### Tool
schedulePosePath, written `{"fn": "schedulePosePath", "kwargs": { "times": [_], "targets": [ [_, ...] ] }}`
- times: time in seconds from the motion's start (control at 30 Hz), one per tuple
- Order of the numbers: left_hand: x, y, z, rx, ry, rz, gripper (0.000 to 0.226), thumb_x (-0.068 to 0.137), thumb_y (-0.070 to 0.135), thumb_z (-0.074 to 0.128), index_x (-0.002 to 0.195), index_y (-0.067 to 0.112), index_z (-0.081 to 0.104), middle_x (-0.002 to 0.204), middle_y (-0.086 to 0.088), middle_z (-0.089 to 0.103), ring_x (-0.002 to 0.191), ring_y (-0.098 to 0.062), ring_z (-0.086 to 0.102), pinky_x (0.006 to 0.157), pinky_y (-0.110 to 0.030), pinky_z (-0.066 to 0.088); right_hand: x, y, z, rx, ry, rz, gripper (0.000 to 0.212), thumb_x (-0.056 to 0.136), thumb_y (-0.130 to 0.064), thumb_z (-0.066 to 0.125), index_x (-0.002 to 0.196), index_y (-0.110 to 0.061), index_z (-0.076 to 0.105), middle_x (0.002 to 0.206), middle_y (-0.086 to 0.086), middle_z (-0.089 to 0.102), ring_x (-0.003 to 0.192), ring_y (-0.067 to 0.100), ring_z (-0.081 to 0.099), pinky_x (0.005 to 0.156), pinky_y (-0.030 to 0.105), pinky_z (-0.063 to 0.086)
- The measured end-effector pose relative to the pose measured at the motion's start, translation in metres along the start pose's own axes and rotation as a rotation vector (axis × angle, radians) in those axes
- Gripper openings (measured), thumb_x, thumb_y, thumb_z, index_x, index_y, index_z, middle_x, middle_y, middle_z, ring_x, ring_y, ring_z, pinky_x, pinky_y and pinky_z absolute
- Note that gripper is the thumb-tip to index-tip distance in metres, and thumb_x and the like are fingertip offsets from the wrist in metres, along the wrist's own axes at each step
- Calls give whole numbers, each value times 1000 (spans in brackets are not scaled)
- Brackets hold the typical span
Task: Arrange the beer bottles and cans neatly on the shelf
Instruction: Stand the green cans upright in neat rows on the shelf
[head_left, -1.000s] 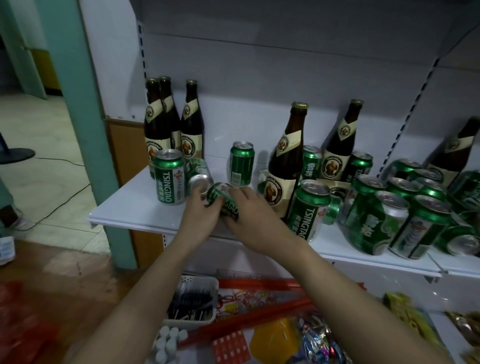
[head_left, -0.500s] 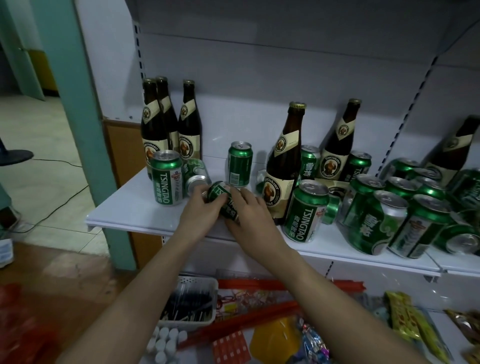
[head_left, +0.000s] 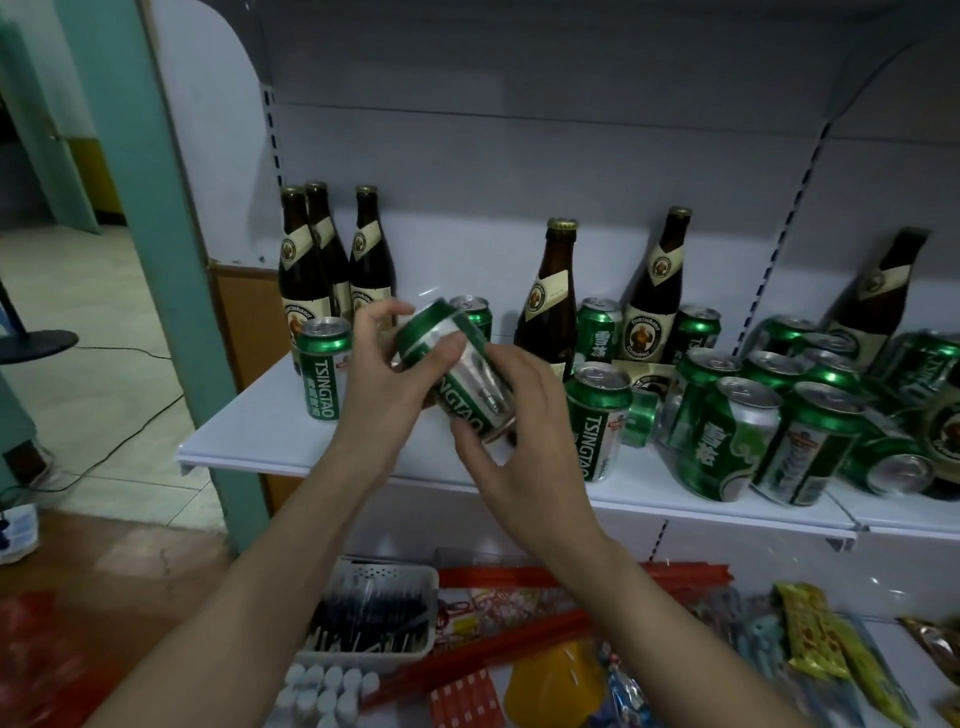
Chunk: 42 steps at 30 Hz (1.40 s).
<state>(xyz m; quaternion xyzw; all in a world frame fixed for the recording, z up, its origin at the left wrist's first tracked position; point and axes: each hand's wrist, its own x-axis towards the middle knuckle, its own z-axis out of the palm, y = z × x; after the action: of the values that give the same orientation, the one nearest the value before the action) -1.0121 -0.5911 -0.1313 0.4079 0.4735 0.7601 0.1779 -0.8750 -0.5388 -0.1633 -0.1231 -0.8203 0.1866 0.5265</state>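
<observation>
Both hands hold one green Tsingtao can (head_left: 467, 374) tilted above the shelf (head_left: 249, 431) near its left front edge: left hand (head_left: 384, 379) fingers curl round its upper end, right hand (head_left: 519, 431) fingers curl round its lower end. An upright Tsingtao can (head_left: 323, 366) stands just left, three brown bottles (head_left: 332, 260) behind it at the back-left corner.

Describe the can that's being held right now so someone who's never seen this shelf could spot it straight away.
Find the white shelf with three brown bottles standing at its left end. In front of them, above the shelf, both hands grip one green Tsingtao can: left hand, right hand. Unlike the neighbouring cans, it is tilted, off the shelf.
</observation>
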Motion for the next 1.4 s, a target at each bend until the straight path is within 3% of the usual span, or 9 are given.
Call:
{"fn": "schedulePosePath", "kwargs": {
  "times": [0.17, 0.3, 0.4, 0.47, 0.63, 0.8, 0.97, 1.13, 1.4],
  "targets": [
    [-3, 32, 35, 171, -205, 150, 68, 74, 22, 83, 133, 23, 49, 122, 3, 64, 105, -7, 66, 82, -23, 56, 12, -8, -48, 7, 57, 146, 57, 91, -41, 63, 142, -22, 44, 128, -12, 48, 121, 7, 47, 99, 21, 41],
    [0, 48, 69, 257, -371, 179, 73, 75, 19, 84, 140, 23, 50, 125, 12, 62, 107, -3, 65, 82, -20, 55, 20, -5, -93, -54, 18, 210, 63, 87, -42, 65, 144, -28, 41, 128, -21, 49, 121, -2, 48, 100, 20, 43],
    [7, 57, 96, 298, -478, 172, 73, 74, 25, 85, 139, 22, 52, 123, 10, 64, 107, -4, 66, 85, -22, 56, 25, -1, -125, -43, -30, 269, 64, 81, -50, 64, 140, -42, 40, 129, -26, 54, 120, -5, 51, 100, 31, 50],
    [12, 58, 114, 330, -541, 153, 68, 72, 27, 84, 135, 25, 56, 118, 10, 66, 103, -3, 67, 86, -24, 57, 28, 4, -146, -53, -45, 303, 69, 79, -49, 68, 142, -37, 42, 127, -23, 58, 116, -4, 56, 96, 35, 54],
    [25, 47, 154, 619, -625, 191, 76, 72, 40, 85, 139, 24, 52, 121, 12, 64, 105, -2, 62, 86, -20, 53, 35, 28, -182, -53, -97, 463, 80, 73, -38, 82, 142, -34, 42, 103, -31, 63, 95, -6, 65, 72, 16, 56],
    [35, 35, 180, 881, -726, 173, 58, 63, 36, 89, 114, 24, 64, 94, 14, 68, 82, 1, 61, 63, -17, 45, 38, 50, -185, -218, -186, 560, 70, 69, -26, 86, 131, -26, 53, 105, -12, 66, 96, 12, 66, 81, 34, 56],
    [38, 19, 193, 1040, -750, 151, 71, 61, 35, 92, 121, 17, 58, 108, 3, 62, 93, -14, 60, 79, -34, 55, 32, 57, -175, -319, -221, 549, 53, 75, -18, 82, 122, -27, 58, 92, -19, 61, 89, 8, 62, 71, 25, 49],
    [40, 8, 194, 1125, -778, 125, 61, 59, 35, 93, 107, 16, 61, 100, 1, 63, 89, -19, 62, 77, -38, 57, 29, 60, -172, -405, -288, 509, 42, 87, -13, 69, 126, -17, 57, 112, 1, 59, 100, 19, 59, 75, 26, 41],
    [34, -19, 192, 1243, -818, 124, 70, 66, 37, 89, 124, 16, 56, 119, -2, 59, 105, -24, 60, 85, -42, 56, 27, 59, -168, -398, -172, 520, 52, 88, 5, 50, 137, -14, 57, 129, 7, 56, 113, 22, 56, 90, 25, 42]
  ]
}}
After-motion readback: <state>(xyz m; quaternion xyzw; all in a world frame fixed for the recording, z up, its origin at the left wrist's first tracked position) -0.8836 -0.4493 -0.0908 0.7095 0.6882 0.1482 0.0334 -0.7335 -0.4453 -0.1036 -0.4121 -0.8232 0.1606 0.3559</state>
